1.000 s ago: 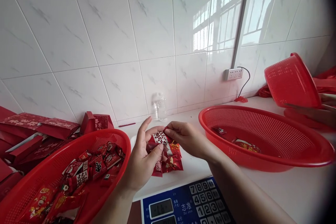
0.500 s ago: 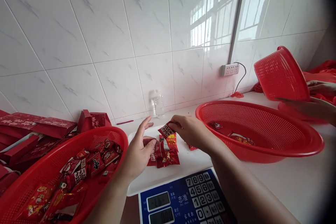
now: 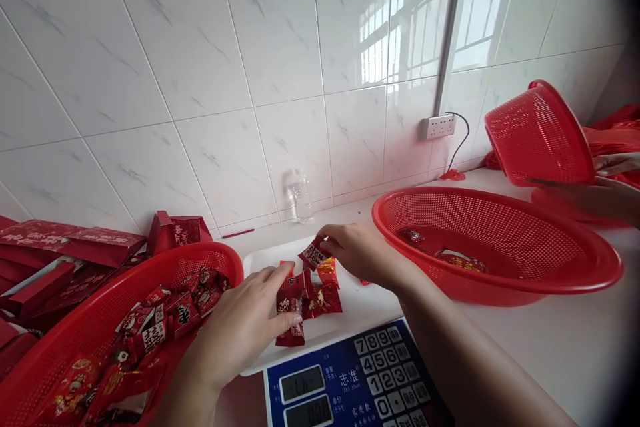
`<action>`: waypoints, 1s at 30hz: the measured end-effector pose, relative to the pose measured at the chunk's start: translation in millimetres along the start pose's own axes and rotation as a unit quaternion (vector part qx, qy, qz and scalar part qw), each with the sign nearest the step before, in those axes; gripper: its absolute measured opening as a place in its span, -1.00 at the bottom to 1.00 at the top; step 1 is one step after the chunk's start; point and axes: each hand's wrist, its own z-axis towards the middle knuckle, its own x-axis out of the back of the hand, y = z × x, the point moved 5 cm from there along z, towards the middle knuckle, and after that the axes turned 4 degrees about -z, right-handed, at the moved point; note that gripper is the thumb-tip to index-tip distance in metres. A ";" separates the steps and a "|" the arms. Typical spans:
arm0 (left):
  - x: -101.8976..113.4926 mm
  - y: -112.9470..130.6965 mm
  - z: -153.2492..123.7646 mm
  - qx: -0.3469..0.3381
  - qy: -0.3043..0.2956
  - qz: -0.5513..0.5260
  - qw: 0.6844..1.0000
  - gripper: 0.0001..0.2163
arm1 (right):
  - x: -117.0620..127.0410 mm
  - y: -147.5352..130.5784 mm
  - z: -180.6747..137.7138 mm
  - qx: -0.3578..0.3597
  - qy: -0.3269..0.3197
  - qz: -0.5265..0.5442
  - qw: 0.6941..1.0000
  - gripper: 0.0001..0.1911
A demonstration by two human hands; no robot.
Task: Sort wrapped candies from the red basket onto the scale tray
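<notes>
My left hand (image 3: 240,323) pinches a red candy packet (image 3: 290,303) at the edge of a small pile of red candy packets (image 3: 320,297) on the white scale tray (image 3: 350,320). My right hand (image 3: 357,252) holds another red-and-white candy packet (image 3: 313,255) pinched between its fingers just above the pile. The blue scale panel (image 3: 350,380) with keypad and displays lies right below.
A red basket (image 3: 80,347) full of candy packets sits at the left, red boxes (image 3: 75,243) behind it. A big red basket (image 3: 575,267) with a few packets stands at the right. Another person's hands (image 3: 590,197) hold a tilted red basket (image 3: 540,133) at far right. A clear bottle (image 3: 301,197) stands by the wall.
Both hands have dropped from above the tray to the pile. My left hand has closed on a packet, and my right hand has carried one packet slightly rightwards.
</notes>
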 end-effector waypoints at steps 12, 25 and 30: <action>-11.2 -0.9 21.3 0.052 0.020 0.065 0.996 -0.54 | -11.8 25.9 1.2 -0.036 -0.075 -0.036 0.996 -0.63; -16.1 -1.6 20.8 0.028 0.012 0.066 0.997 -0.45 | -9.6 39.9 1.1 -0.068 -0.155 0.022 0.985 -0.63; -13.7 -0.9 18.8 0.030 0.016 0.036 0.999 -0.46 | -4.5 26.4 -2.1 -0.047 -0.136 0.042 0.989 -0.60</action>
